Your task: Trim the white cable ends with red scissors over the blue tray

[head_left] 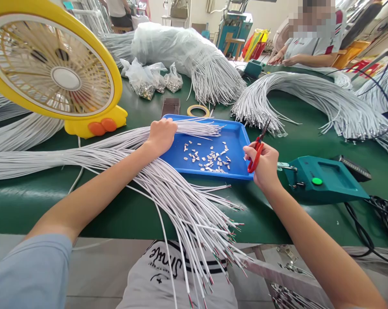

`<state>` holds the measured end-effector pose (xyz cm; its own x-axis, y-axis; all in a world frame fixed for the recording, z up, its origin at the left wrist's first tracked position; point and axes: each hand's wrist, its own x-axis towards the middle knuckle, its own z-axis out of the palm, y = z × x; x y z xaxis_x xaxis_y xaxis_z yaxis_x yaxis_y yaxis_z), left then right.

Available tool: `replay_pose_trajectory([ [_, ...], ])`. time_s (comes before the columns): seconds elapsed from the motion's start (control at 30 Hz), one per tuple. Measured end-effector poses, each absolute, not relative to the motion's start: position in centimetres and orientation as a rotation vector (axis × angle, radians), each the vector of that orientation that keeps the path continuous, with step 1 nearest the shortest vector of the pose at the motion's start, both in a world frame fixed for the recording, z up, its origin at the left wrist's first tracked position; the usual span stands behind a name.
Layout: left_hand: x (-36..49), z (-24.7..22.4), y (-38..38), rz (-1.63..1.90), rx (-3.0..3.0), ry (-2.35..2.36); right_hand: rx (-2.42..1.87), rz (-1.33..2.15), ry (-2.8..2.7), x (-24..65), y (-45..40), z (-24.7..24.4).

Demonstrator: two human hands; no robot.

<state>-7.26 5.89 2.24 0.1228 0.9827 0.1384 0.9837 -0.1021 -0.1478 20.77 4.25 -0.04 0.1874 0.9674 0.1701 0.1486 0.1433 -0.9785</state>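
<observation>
Left hand point(162, 136) on cables point(168, 189), right hand point(267, 165) on scissors point(257, 155)

Script that looks like "Smile" runs across the pale garment point(181, 279) at the bottom centre, above a smaller line too faint to make out and near dark stripes. The co-worker point(313, 51) at the upper right wears a white top with a small red mark on the chest, too small to read.

The cables are thin and white, sweeping in from the left edge of the frame and splitting near the middle. The lower part fans out toward the bottom centre, its stripped ends showing fine red, green and dark cores. The upper part passes through the left hand, which is clenched around it, and its tips lie over the blue tray point(239, 137) at the centre.

Small, flat, silvery pieces point(213, 161) lie scattered in the tray. Just beyond its right edge, the right hand grasps the scissors by their red handles, dark blades pointing up.

A yellow fan point(65, 78) with an orange-footed base fills the upper left. A roll of tape point(198, 111) lies behind the tray; a teal machine point(325, 176) with a green button sits at the right.
</observation>
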Motion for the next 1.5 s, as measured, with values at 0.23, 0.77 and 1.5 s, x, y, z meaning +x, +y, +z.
replay_pose_trajectory([
  [0.23,-7.4,2.3,6.0,-0.033,-2.183,-1.952,-1.269,0.897,-1.218,20.7,4.1,0.2],
  [0.77,-0.1,2.6,-1.9,-0.911,-3.476,-1.034,-1.253,0.959,-1.284,19.8,3.7,-0.3],
  [1.5,-0.3,0.0,0.8,-1.955,-3.394,-1.684,-0.954,1.203,-1.425,17.7,-0.4,-0.1],
])
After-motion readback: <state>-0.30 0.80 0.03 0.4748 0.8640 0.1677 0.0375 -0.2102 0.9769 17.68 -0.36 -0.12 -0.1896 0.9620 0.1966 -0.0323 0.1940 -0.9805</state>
